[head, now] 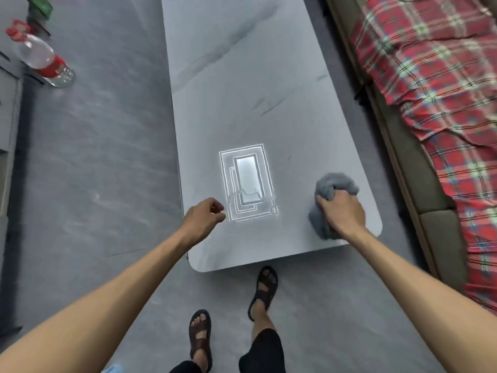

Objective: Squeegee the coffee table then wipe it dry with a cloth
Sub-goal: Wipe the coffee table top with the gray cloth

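Observation:
The long grey coffee table (242, 76) runs away from me, with dark streaks on its top and a bright reflection of a ceiling light near its front. My right hand (341, 211) presses a bunched grey cloth (333, 189) onto the table's near right corner. My left hand (205, 216) hovers over the near left edge of the table, fingers loosely curled with nothing in them. No squeegee is in view.
A plastic spray bottle (43, 57) with a red label and red trigger stands on the floor at far left. A sofa with a red plaid cover (435, 90) runs close along the table's right side. My sandalled feet (234, 316) stand at the table's near end.

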`<state>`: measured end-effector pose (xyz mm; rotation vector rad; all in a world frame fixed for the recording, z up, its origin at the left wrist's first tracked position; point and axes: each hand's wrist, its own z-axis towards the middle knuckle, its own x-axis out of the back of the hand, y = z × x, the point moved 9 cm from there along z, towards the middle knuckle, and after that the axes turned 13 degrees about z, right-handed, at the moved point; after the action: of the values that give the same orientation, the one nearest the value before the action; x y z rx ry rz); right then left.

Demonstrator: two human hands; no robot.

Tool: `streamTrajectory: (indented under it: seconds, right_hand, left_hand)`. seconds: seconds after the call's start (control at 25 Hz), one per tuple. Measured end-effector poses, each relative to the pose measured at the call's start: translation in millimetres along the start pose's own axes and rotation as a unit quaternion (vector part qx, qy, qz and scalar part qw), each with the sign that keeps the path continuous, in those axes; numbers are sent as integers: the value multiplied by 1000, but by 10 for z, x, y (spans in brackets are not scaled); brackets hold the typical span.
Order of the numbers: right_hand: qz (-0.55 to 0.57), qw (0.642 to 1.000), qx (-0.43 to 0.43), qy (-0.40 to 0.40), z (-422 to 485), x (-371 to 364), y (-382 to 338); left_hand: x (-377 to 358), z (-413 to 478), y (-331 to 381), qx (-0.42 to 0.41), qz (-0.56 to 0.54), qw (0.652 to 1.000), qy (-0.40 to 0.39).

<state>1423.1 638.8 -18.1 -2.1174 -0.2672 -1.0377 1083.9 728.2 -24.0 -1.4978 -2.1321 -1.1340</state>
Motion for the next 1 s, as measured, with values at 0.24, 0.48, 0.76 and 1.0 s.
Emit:
streamTrajectory:
  seconds: [0.24, 0.48, 0.76, 1.0]
  right_hand:
    - [-168, 980, 92, -47, 1119, -1072, 512]
    - [-103, 993, 41, 36, 1610, -1788, 779]
    - [-104, 977, 65, 172, 1715, -1994, 618]
    - [-100, 977, 135, 131, 1618, -2374, 137]
  left_hand:
    - [-473, 1052, -409, 71, -27, 995, 66]
    - [-562, 1602, -1227, 167, 0, 968, 189]
    - [-695, 1759, -2175, 247, -141, 940, 187]
    - [-845, 1868, -2567, 214, -421, 865, 167]
